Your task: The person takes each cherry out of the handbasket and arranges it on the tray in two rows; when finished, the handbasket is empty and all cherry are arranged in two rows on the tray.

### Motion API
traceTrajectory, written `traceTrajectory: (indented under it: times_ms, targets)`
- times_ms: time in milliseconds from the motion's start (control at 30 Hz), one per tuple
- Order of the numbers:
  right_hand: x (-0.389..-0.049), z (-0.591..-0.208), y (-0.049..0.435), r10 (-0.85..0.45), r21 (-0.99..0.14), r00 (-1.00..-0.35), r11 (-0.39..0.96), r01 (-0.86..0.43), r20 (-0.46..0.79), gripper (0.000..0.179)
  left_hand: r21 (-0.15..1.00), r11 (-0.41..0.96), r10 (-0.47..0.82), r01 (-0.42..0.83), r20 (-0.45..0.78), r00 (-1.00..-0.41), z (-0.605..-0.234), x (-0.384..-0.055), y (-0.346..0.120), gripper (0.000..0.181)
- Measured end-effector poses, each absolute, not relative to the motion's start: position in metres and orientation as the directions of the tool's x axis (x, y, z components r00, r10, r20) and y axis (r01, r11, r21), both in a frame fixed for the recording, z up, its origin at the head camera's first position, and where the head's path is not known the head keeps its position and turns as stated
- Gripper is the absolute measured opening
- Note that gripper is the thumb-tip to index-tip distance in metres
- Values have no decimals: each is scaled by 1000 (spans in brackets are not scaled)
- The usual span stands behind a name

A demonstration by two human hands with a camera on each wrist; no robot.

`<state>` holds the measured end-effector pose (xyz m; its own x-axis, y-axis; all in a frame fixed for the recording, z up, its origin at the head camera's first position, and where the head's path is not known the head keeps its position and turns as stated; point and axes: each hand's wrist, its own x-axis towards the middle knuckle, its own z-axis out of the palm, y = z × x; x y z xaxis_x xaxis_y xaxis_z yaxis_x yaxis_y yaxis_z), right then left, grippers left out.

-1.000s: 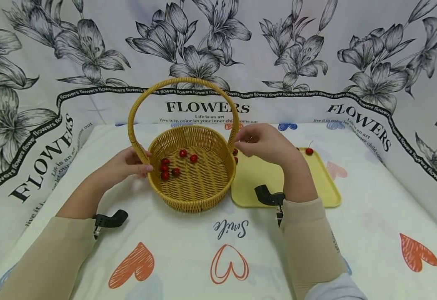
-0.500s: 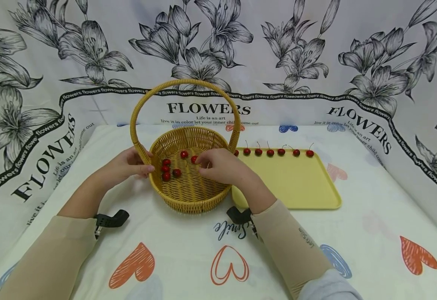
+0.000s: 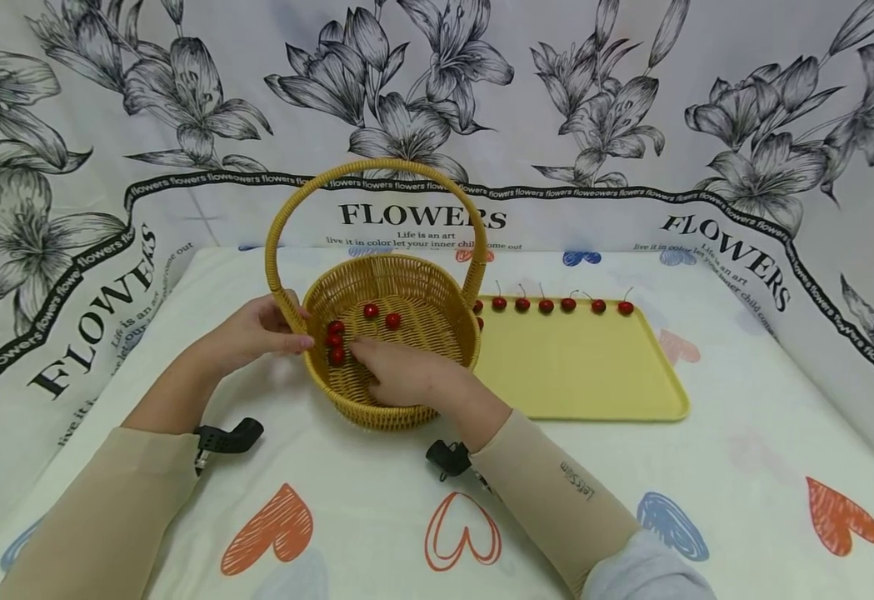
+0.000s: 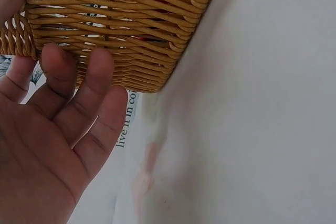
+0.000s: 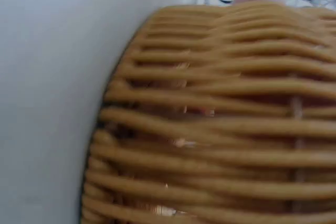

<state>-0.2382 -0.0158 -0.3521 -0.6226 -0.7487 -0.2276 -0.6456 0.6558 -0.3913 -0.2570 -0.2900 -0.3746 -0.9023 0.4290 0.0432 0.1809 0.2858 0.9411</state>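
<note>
A woven wicker basket (image 3: 392,414) with a tall arched handle (image 3: 377,164) stands mid-table. My left hand (image 3: 252,337) holds its left side at the handle's foot, thumb over the rim; the left wrist view has the curled fingers (image 4: 100,69) against the weave. Inside the basket lie several red cherries (image 3: 393,321), some lined up along the left wall. My right hand (image 3: 410,371) reaches in over the near right rim, fingertips down at the basket floor beside that line. One cherry's spot is covered by these fingertips, so I cannot tell whether they pinch it.
To the right lies a yellow tray (image 3: 586,375), partly behind the basket. Several stemmed cherries (image 3: 546,306) form a row along its far edge, and another cherry (image 3: 480,323) shows by the basket's right wall. A flower-printed cloth (image 3: 594,100) hangs behind the table.
My right hand has moved from above the tray's left end, leftward and down into the basket, uncovering the row of cherries. The left hand keeps its hold on the basket.
</note>
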Motion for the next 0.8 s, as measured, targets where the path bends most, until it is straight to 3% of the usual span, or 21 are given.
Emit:
traceTrajectory:
  times_ms: [167, 300, 467, 800]
  targets:
    - [-241, -355, -17, -743, -304, -654, 661, -686, -141, 50, 944, 275, 436, 182, 46, -899, -373, -257, -288, 25]
    - [-242, -355, -18, -768, -252, -636, 633, -732, -77, 38, 946, 278, 429, 168, 35, -903, -372, -257, -287, 26]
    - [-240, -354, -17, -789, -257, -608, 607, -752, -86, 21, 944, 304, 402, 125, -8, -916, -369, -255, -286, 34]
    - [-237, -355, -17, -734, -324, -662, 670, -668, -154, 13, 939, 333, 376, 85, -49, -925, -371, -255, -288, 38]
